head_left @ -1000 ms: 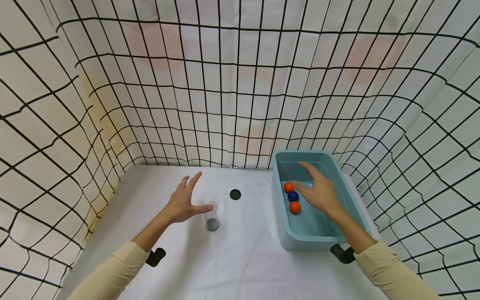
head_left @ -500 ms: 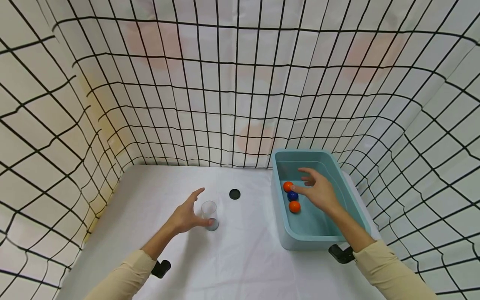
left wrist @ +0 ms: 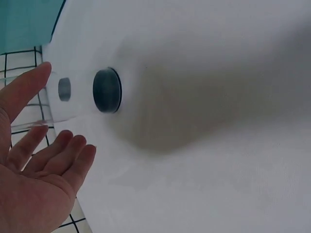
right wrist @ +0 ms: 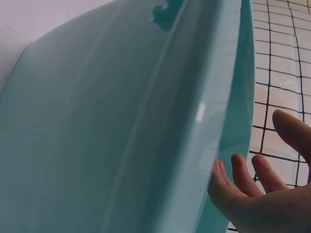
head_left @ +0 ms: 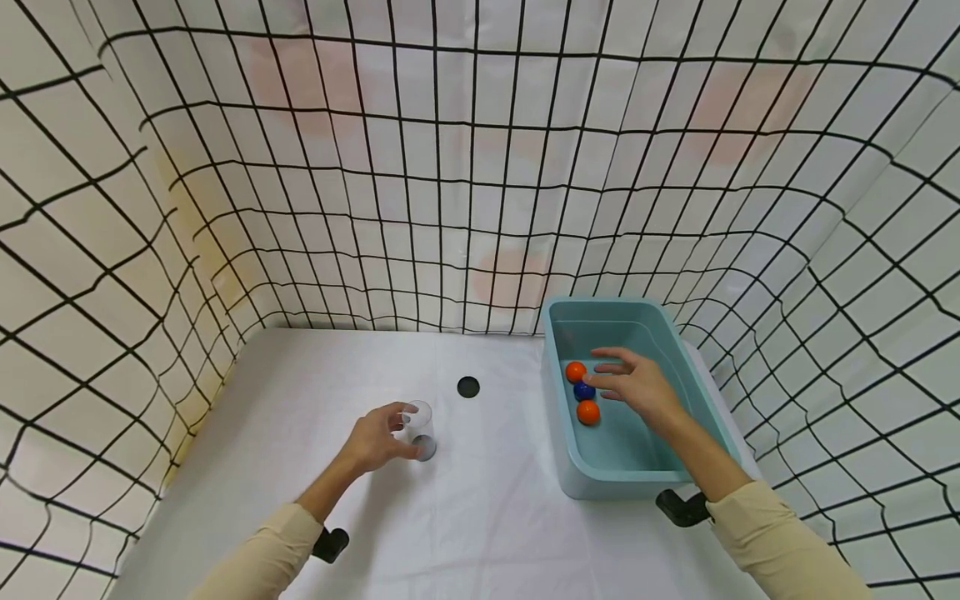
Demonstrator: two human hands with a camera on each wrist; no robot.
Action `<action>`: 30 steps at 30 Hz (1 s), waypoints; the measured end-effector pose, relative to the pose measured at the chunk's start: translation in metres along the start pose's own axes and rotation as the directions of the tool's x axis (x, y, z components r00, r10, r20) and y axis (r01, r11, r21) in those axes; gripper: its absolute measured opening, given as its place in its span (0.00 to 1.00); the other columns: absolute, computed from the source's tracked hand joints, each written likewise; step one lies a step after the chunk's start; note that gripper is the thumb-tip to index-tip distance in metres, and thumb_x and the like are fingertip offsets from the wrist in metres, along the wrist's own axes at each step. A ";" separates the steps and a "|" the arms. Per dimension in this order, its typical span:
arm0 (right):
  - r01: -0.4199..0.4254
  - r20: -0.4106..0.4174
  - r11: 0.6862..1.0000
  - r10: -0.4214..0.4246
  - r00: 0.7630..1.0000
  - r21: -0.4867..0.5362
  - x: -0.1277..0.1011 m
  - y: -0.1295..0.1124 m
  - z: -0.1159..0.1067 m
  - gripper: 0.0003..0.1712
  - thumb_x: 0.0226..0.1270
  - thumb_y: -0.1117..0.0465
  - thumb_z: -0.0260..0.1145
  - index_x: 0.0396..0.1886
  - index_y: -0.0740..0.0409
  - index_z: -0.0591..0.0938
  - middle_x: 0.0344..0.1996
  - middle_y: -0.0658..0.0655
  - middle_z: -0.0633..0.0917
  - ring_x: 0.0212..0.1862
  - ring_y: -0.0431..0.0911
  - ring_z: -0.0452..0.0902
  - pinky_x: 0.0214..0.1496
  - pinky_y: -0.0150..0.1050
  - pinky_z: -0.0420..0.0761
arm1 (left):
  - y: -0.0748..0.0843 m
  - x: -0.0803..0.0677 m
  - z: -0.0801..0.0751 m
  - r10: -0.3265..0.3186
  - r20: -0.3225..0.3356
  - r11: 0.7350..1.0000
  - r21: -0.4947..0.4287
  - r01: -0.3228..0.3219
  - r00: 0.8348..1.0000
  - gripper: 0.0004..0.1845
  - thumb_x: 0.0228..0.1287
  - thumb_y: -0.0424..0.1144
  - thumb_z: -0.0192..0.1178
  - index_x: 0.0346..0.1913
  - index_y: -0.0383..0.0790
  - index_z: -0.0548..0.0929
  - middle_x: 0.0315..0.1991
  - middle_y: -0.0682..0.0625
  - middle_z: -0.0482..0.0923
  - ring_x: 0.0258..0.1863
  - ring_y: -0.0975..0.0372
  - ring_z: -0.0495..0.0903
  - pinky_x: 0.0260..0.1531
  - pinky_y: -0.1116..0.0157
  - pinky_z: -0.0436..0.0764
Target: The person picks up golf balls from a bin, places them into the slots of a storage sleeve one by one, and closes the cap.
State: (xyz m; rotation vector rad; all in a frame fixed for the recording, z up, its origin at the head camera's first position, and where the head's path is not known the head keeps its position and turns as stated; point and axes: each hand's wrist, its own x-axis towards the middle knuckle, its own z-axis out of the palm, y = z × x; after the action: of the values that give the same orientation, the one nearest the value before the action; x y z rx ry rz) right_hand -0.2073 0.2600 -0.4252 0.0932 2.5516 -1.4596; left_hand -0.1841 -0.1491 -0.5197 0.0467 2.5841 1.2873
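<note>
Nothing moved yet, judging by the layout: clear cup (head_left: 420, 423) upright and empty at centre of the head view on the white bench (head_left: 487, 500), left hand (head_left: 377, 439) closing round it from the left with fingers (head_left: 395, 411) half curled, touching or about to touch the wall, firm hold not confirmable. Right hand (head_left: 637, 385) low inside the teal tub (head_left: 577, 475) at right of frame, fingers (head_left: 609, 379) spread and relaxed, holding nothing, just beside the blue ball (head_left: 583, 390) lying between two orange balls (head_left: 576, 371) (head_left: 588, 412). Picking a ball and bringing it to the cup judged as not yet done.
</note>
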 end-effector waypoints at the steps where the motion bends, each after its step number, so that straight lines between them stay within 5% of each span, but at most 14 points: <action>1: -0.003 0.018 1.000 0.002 1.000 0.031 0.000 0.001 0.000 0.39 0.68 0.47 0.71 0.73 0.57 0.70 0.70 0.68 0.73 0.64 0.62 0.78 0.64 0.54 0.79 | 0.000 0.001 0.001 0.000 0.000 1.000 -0.006 0.000 1.000 0.35 0.45 0.36 0.81 0.60 0.41 0.81 0.58 0.37 0.83 0.61 0.45 0.81 0.59 0.46 0.79; 11: -0.099 0.068 0.984 0.090 0.994 0.150 0.005 0.003 -0.002 0.37 0.73 0.47 0.64 0.74 0.59 0.68 0.72 0.68 0.71 0.62 0.58 0.80 0.64 0.54 0.78 | 0.007 0.005 0.001 0.041 -0.034 0.999 -0.016 -0.042 0.999 0.27 0.46 0.33 0.79 0.53 0.37 0.87 0.52 0.39 0.87 0.57 0.46 0.84 0.56 0.50 0.82; 17: -0.151 0.106 0.957 0.128 0.986 0.249 0.010 0.002 -0.005 0.32 0.80 0.53 0.54 0.77 0.62 0.64 0.73 0.70 0.68 0.70 0.65 0.70 0.66 0.53 0.76 | 0.013 0.008 -0.006 0.066 -0.036 0.998 0.013 -0.066 0.997 0.25 0.49 0.37 0.78 0.52 0.38 0.87 0.54 0.38 0.86 0.57 0.47 0.84 0.56 0.50 0.81; 25: -0.192 0.137 0.905 0.151 0.979 0.379 0.019 -0.001 -0.015 0.34 0.81 0.49 0.51 0.75 0.68 0.63 0.72 0.69 0.68 0.59 0.51 0.78 0.68 0.55 0.74 | 0.034 0.010 -0.022 0.099 -0.014 0.995 0.036 -0.098 0.995 0.19 0.53 0.37 0.74 0.48 0.42 0.83 0.52 0.43 0.87 0.57 0.49 0.84 0.55 0.50 0.82; 30: -0.214 0.195 0.893 0.145 0.970 0.397 0.027 -0.001 -0.025 0.33 0.81 0.49 0.50 0.72 0.68 0.64 0.71 0.71 0.67 0.63 0.57 0.74 0.69 0.55 0.73 | 0.047 0.011 -0.031 0.131 -0.008 0.991 0.040 -0.130 0.991 0.21 0.54 0.39 0.75 0.52 0.43 0.84 0.49 0.44 0.88 0.53 0.50 0.86 0.51 0.50 0.83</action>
State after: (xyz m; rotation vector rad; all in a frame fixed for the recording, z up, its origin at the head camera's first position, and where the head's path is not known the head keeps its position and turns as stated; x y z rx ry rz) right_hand -0.2378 0.2796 -0.4177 0.2565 2.0096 -1.8264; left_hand -0.2057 -0.1436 -0.4670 0.2206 2.6541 1.2826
